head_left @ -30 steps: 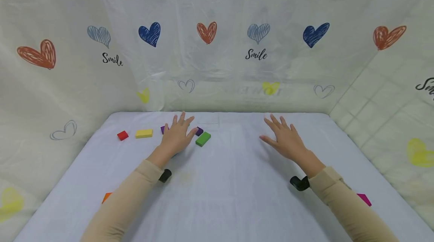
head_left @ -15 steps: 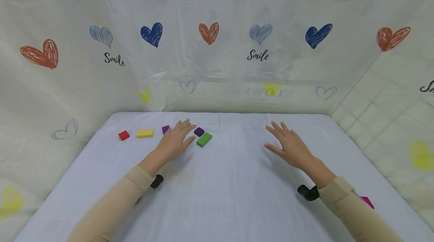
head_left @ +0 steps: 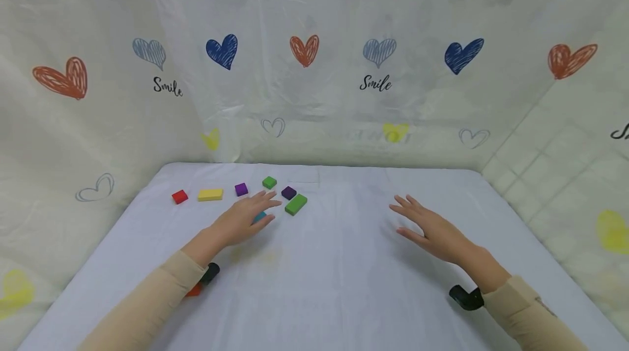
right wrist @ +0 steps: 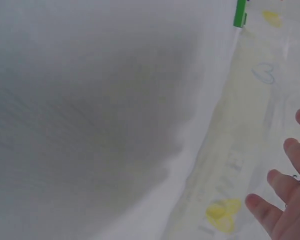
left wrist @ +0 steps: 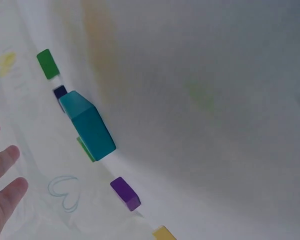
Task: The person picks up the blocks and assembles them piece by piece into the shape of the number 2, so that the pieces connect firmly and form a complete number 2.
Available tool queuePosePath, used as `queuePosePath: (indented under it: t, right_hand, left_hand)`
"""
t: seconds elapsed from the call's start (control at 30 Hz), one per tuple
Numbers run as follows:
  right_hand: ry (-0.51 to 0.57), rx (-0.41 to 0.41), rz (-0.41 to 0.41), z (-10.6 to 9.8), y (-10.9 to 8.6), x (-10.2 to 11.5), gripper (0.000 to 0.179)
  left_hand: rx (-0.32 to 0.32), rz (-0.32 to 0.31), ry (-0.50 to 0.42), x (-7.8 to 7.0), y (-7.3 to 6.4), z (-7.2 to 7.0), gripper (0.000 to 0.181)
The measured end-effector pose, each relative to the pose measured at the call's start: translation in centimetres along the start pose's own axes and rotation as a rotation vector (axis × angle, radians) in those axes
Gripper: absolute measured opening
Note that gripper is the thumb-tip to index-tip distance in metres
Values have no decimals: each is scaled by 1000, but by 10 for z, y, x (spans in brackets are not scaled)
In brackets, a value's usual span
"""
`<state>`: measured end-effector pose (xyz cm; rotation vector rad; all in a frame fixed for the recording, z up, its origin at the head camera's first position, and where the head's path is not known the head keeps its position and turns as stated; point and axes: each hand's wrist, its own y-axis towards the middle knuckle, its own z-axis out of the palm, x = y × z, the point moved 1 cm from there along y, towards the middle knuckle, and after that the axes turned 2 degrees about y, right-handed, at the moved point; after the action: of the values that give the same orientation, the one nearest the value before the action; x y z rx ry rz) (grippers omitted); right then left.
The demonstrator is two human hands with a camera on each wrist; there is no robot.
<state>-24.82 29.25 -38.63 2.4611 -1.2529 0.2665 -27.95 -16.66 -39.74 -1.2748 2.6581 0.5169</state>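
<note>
On the white-covered counter [head_left: 344, 285] I note the blue block [left wrist: 93, 129], partly screened because the left grip [head_left: 239, 221] hovers just before it, while the right grip [head_left: 436, 234] hovers well apart, both outstretched, unclenched and empty.

Right of the long green block [head_left: 296, 204], the bench [head_left: 339, 263] is open up to the right fingers [right wrist: 299, 156]. On that block's left, a dark block [head_left: 289, 192] crowds its far end, and a blue block [left wrist: 93, 131] (partly hidden by the left fingers [left wrist: 12, 192] in the head view) obstructs; farther left, a gap parts the purple block [head_left: 241, 189] from the yellow block [head_left: 210, 195].
</note>
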Motion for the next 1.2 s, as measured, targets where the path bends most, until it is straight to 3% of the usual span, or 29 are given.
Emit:
queuePosePath:
  t: [0.4,0.77,1.0,1.2]
  right_hand:
    - [-117,-73,-92,-1,-20,-2,52]
    - [-115,-141,-116,-7,-41,-10,51]
    - [-97,-186,-176,-10,-52,-18,53]
    - [-81,-208,-237,-12,-64,-27,57]
  left_hand:
    - [-2,84,-24,4,-21,-7,38]
    - [78,-19,-86,5,-29,-30,33]
    - [124,-74,-89,9,-39,-41,29]
    - [228,-100,-104,10,-46,-45,24]
